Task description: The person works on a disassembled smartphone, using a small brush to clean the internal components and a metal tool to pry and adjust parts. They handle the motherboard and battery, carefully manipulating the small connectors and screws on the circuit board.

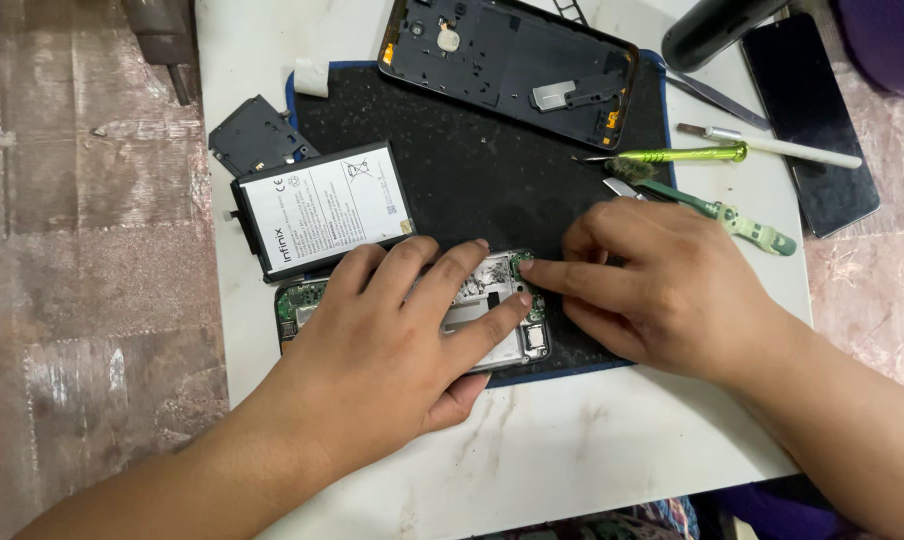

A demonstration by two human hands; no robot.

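Your left hand [392,330] lies flat, fingers spread, pressing the opened phone [492,320] onto the black mat [472,170] at approx. 6 o'clock. Your right hand [662,285] has its fingertips [525,267] pinched at the phone's top edge; what they pinch cannot be seen. Battery [322,208] lies at 10 o'clock, back cover [512,65] at 12, screwdrivers [692,155] at 2.

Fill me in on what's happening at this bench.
A person has an opened phone lying on a black work mat on a white table. The left hand lies flat over the phone, pinning it down, while the right hand presses an index fingertip against the circuit board at the phone's upper end. The removed battery lies beside it, the back cover sits at the mat's far edge, and green-handled tools lie to the right.
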